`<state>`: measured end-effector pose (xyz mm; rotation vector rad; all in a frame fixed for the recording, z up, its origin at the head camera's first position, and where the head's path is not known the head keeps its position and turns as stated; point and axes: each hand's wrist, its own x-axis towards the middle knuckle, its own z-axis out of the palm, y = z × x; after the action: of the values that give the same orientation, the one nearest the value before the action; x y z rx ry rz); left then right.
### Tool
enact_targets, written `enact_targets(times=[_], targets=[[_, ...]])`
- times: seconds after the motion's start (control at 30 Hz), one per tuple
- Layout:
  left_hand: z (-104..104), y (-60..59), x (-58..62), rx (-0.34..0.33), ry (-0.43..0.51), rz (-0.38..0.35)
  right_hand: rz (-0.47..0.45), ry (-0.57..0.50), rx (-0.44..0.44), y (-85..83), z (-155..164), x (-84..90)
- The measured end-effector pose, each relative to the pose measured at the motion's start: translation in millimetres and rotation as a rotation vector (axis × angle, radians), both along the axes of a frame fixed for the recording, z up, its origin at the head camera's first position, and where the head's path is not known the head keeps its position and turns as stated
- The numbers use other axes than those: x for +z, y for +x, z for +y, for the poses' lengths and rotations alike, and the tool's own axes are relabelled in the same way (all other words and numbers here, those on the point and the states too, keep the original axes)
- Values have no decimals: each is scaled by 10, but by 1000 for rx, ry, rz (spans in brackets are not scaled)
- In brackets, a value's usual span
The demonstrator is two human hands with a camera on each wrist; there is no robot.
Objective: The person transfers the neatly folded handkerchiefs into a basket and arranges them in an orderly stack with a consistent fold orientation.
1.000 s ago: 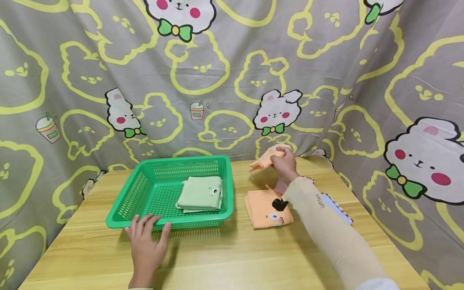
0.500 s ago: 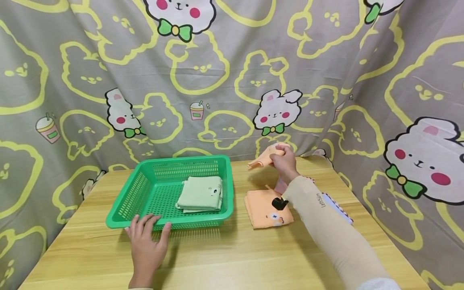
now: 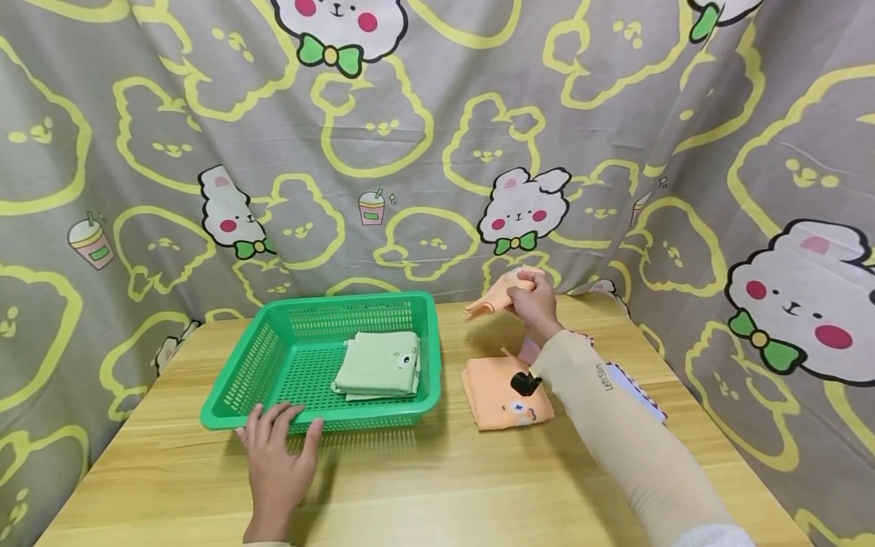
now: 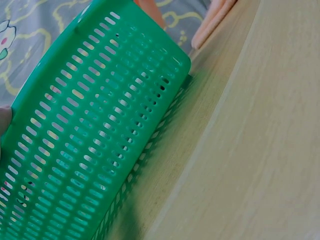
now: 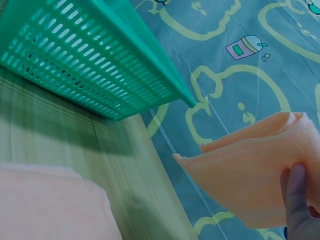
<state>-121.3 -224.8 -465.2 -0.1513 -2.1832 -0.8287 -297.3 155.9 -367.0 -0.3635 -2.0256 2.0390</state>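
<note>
While left hand [image 3: 276, 463] rests flat, right hand [image 3: 536, 300] pinches orange cloth [image 5: 260, 170] (folds visible wrist-side).

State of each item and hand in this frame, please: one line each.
Green basket: upright on the table, holding one towel.
Green towel: folded, lying in the basket.
Orange towel in hand: folded, lifted off the table.
Orange towel on table: folded, flat.
Left hand: open, fingers touching the basket's front rim.
Right hand: gripping the lifted towel.

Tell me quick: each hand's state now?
Left hand: open, fingers resting on the green basket rim.
Right hand: gripping a folded orange cloth, lifted.
</note>
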Motion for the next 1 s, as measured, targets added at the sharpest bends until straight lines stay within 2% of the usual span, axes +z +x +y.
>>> enact_targets(times=[0.27, 1.0], targets=[[6, 2, 2, -2, -1, 5, 20, 20, -28, 13, -37, 35], [0, 1, 2, 3, -5, -5, 52, -71, 2, 38, -106, 121]])
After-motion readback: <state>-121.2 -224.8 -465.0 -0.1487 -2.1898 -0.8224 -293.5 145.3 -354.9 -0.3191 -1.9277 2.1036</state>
